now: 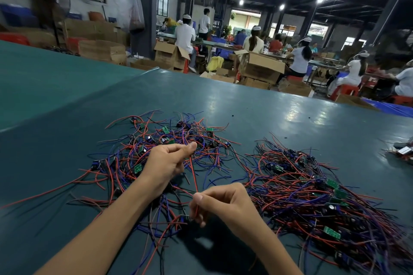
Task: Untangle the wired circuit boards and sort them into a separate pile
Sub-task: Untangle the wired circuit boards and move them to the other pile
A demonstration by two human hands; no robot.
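Factory hall, workers [185, 35] seated at far benches. Green tabletop [290, 114] in the foreground.

Left hand [166, 163]: fingers curled, thumb and forefinger pinching the upper end of a red wire [194, 176], above the tangle [178, 134] of wired boards at centre-left.

Right hand [223, 204]: fingers curled, pinching the same wire lower down, near the front edge. The wire runs taut between both hands.

Second pile [312, 196] of wired boards lies to the right, apart from the tangle.

Open cardboard boxes [261, 66] stand on the floor beyond; contents cannot be told.
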